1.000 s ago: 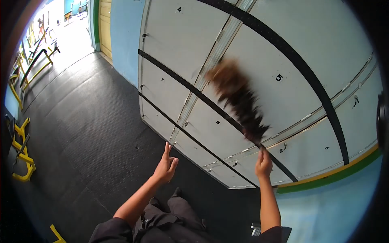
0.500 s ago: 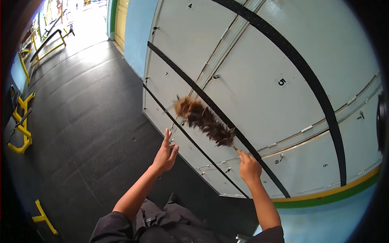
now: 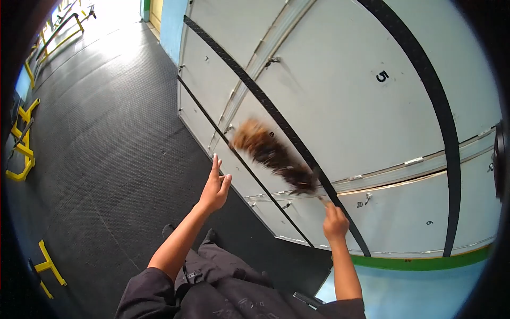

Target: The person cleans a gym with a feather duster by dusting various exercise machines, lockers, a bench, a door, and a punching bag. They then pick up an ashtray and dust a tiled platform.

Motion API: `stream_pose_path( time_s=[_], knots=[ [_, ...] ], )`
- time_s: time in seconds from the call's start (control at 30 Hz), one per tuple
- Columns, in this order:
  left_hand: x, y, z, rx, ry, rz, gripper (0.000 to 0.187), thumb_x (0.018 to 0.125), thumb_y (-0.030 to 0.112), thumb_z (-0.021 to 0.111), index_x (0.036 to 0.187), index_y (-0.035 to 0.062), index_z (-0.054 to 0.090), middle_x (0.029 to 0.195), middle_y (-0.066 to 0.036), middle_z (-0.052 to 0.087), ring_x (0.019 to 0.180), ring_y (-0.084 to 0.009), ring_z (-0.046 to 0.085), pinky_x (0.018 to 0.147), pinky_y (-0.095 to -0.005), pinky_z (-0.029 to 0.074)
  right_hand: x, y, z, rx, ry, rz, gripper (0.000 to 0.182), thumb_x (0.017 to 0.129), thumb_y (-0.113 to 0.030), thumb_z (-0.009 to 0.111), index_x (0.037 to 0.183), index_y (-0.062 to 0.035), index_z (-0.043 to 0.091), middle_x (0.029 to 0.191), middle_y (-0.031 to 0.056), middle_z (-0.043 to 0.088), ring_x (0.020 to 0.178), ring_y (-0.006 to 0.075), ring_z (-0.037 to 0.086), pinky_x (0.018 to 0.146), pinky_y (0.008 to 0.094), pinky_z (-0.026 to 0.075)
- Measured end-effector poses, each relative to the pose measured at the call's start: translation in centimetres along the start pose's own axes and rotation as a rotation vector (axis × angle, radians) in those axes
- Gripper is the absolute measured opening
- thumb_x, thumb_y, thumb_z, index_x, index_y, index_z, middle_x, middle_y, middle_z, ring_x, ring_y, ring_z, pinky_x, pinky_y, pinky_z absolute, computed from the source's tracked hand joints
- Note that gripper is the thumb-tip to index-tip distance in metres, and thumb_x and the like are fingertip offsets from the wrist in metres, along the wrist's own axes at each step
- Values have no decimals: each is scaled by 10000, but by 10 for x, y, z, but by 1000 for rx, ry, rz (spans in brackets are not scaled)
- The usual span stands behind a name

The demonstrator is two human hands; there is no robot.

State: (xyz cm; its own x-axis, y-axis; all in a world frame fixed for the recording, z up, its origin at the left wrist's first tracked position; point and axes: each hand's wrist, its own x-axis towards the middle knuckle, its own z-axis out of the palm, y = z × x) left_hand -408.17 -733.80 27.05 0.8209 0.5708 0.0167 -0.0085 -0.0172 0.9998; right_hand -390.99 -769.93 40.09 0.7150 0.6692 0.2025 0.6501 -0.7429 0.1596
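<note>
My right hand grips the short handle of a brown feather duster. Its feathers, tan at the tip and dark near the handle, are blurred and overlap the white locker doors around number 8. My left hand is raised over the dark floor beside the lockers, its fingers extended and nothing held in it. Black textured strips run between the rows of doors, which carry small locks and numbers such as 5 and 6.
Black rubber flooring stretches along the left. Yellow metal frames stand at the left edge, with more gym equipment toward the bright opening. A blue wall and green-yellow trim border the lockers. A dark round object sits at the far right.
The view has shifted, so the lockers sit differently in it. The duster and right hand have moved slightly right and down in view; the left hand stays raised with fingers extended.
</note>
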Motion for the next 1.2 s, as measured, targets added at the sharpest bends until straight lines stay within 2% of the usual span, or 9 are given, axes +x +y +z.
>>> stream_pose_path(
  time_s=[0.03,0.1,0.27,0.37,0.53,0.6,0.8,1.07,1.2],
  knots=[
    [4,5,11,-24,-11,-9,780,1000,268,479,1535,85,-58,1524,-310,221,1154,-360,594,969,-393,461,-13,17,-2,-3,0,4,237,951,-173,540,1160,-75,592,896,157,650,798,364,661,666,468,529],
    [16,13,34,-12,-55,15,781,1000,271,480,1535,87,-58,1526,-307,222,1167,-362,587,973,-390,458,-37,47,-4,132,411,131,230,969,-142,510,1141,-7,580,963,205,652,865,399,646,720,459,526],
    [44,47,98,-167,-190,17,759,1020,295,448,1532,91,-73,1530,-287,234,1198,-379,560,1003,-396,431,-68,74,23,95,389,101,222,976,-140,485,1131,1,559,977,218,648,866,418,636,736,468,522],
    [53,26,130,-255,-163,5,731,1031,312,416,1533,76,-60,1533,-290,223,1243,-367,514,1031,-394,401,-62,44,50,31,-99,212,138,946,-194,529,1041,-99,561,842,150,642,786,386,645,683,515,511],
    [31,-35,125,-57,-70,-94,705,1019,360,415,1535,39,57,1480,-307,313,1294,-384,459,1069,-415,361,-5,0,95,62,-133,68,135,960,-210,509,1026,-102,558,866,157,653,800,388,646,664,503,514],
    [22,-61,113,-44,15,-128,702,1018,394,397,1533,40,77,1465,-310,333,1256,-385,498,1064,-420,372,19,-30,119,292,123,45,143,971,-215,487,1037,-99,541,878,172,651,801,419,635,669,531,502],
    [-14,-131,77,-83,128,-260,682,1026,340,419,1522,1,96,1503,-305,269,1312,-370,438,1063,-402,376,78,-91,170,85,-361,23,214,981,-229,473,1106,-58,507,868,228,639,793,460,618,662,557,486],
    [-63,-188,20,-9,184,-363,672,1016,333,452,1530,47,126,1491,-285,316,1215,-370,545,1004,-436,443,80,-92,186,297,-85,-103,167,1000,-224,439,1017,-68,496,865,232,634,771,470,610,641,563,469],
    [-81,-199,-6,17,195,-414,651,996,344,486,1515,64,210,1416,-258,441,1188,-365,566,1015,-430,433,2,-50,222,-55,-527,15,201,1005,-259,415,1015,-68,480,872,244,639,799,462,616,657,554,474]
  ],
)
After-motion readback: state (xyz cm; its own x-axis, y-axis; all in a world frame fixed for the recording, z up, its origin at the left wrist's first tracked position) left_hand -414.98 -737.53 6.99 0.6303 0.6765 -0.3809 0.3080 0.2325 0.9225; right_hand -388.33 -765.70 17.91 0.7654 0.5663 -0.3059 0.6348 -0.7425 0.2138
